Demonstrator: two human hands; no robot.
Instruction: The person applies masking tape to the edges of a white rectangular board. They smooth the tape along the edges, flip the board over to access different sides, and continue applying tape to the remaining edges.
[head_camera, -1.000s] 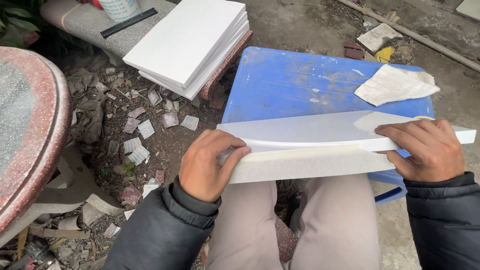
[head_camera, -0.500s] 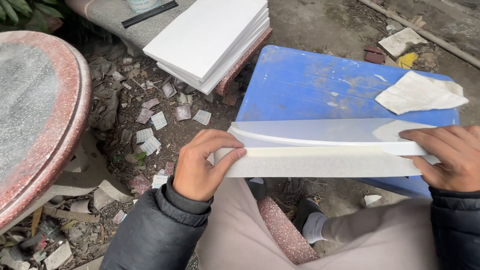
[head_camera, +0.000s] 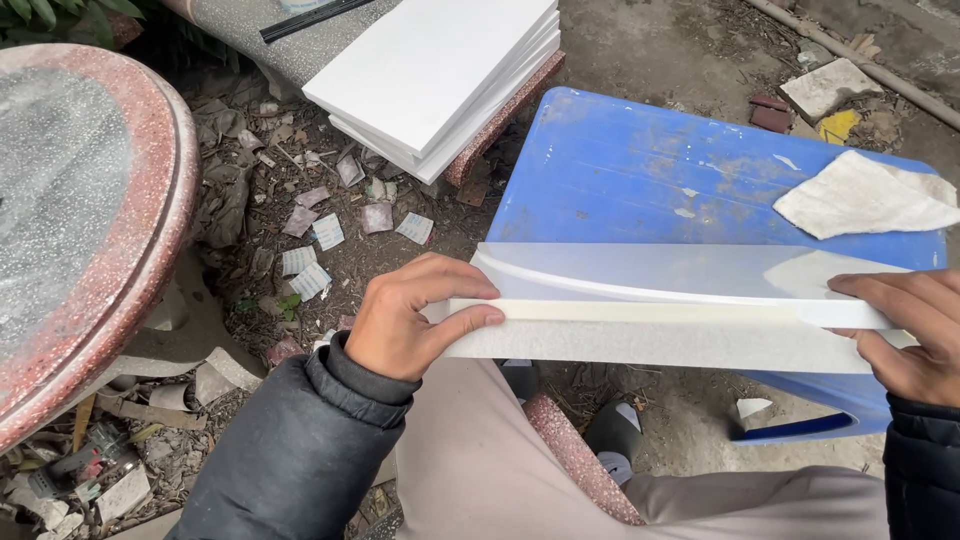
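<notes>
Across the middle of the frame, the white tile (head_camera: 680, 335) was held edge-on above the person's lap, its thin film (head_camera: 690, 272) curling off the upper face. The left hand (head_camera: 415, 318) pinched the tile's left end, thumb under, fingers on top; the right hand (head_camera: 905, 330) gripped the right end likewise. The tile looked stiff, fairly heavy and brittle, best held by both ends. Behind it stood a blue plastic stool (head_camera: 650, 180), and a stack of white tiles (head_camera: 440, 70) sat at upper centre.
</notes>
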